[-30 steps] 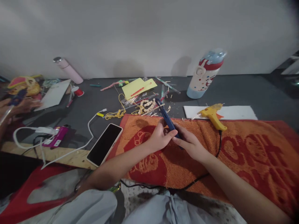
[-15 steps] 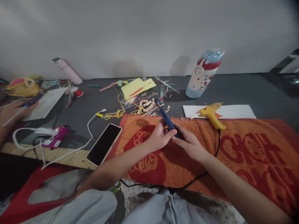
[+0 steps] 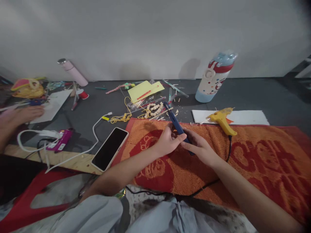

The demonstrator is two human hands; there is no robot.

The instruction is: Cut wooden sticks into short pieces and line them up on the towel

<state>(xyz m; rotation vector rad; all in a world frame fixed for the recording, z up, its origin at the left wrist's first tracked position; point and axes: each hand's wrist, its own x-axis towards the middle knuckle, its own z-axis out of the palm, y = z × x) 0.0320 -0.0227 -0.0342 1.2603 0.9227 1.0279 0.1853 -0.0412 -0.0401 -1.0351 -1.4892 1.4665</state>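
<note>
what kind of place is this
Probably an informal craft workspace: a yellow hot glue gun, strings of small wooden beads, and a slim dark blue tool gripped by the left hand and right hand.

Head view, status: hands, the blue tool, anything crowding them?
Left hand and right hand both gripping the blue tool, tip angled away. Held over the orange towel. Yellow glue gun lies apart to the right, phone to the left.
</note>
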